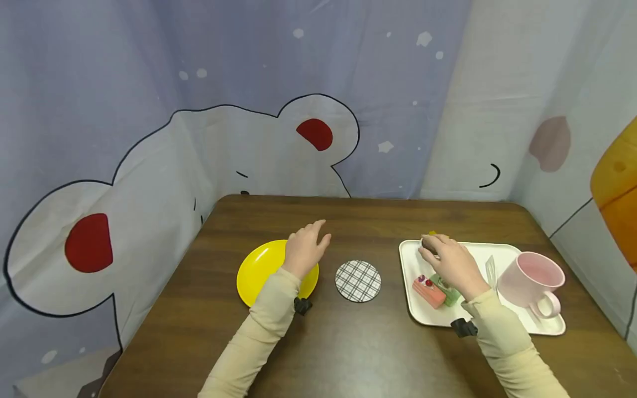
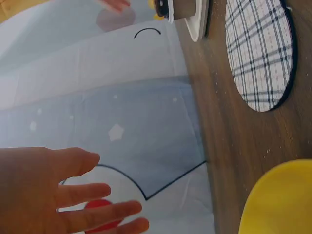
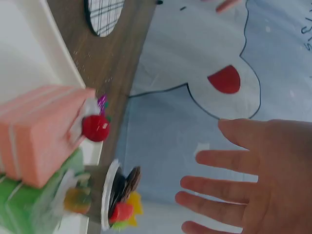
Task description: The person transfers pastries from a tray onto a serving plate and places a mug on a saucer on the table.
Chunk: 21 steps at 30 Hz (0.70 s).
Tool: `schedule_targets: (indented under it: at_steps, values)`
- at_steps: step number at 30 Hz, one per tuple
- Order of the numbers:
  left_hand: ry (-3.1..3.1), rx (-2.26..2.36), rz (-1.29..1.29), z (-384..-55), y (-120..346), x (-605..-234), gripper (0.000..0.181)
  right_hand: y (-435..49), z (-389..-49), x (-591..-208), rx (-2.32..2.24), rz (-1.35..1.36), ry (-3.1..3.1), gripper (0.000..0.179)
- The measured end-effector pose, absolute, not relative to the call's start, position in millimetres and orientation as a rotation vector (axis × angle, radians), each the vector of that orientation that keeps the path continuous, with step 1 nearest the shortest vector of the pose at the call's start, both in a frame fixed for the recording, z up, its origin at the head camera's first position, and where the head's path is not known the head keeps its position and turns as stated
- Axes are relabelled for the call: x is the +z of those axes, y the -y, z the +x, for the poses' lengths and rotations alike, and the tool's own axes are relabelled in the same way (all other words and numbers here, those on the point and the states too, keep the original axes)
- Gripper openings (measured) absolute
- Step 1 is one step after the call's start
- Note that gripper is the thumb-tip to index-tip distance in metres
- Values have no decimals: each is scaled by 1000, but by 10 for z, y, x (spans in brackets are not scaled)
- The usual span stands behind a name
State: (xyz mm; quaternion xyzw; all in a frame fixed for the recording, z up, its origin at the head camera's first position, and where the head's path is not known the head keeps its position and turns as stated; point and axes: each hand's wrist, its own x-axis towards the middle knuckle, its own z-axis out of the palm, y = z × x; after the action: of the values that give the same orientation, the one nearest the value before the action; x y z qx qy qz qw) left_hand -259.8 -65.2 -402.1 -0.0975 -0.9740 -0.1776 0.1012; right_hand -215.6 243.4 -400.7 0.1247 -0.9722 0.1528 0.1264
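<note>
My left hand (image 1: 304, 251) hovers over the right side of a yellow plate (image 1: 256, 273), its fingers extended and holding nothing. To its right lies a round checked coaster (image 1: 358, 281). My right hand (image 1: 457, 266) is above a white tray (image 1: 417, 309), with fingers spread in the right wrist view and nothing in them. Under it on the tray sit a pink cake slice (image 1: 429, 293) with red berries and a green cake slice (image 1: 452, 297) beside it. A small dessert (image 3: 117, 197) with a dark top and coloured fruit shows in the right wrist view; from the head, my hand mostly covers it.
At the tray's right end stands a pink mug (image 1: 530, 281), its handle toward me. A clear, thin item (image 1: 491, 272), its kind unclear, is left of the mug. The brown table (image 1: 368, 342) backs onto a printed curtain (image 1: 388, 99).
</note>
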Motion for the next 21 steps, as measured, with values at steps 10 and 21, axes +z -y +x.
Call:
schedule_targets:
  at_steps: [10, 21]
  values:
    - [2853, -702, -195, -2619, 944, -4065, 25, -2747, -2019, -4111, 476, 232, 2882, 38]
    - [2850, -852, -17, -2599, 1310, -4147, 29, -3043, -1867, -4217, 479, 140, 2927, 43]
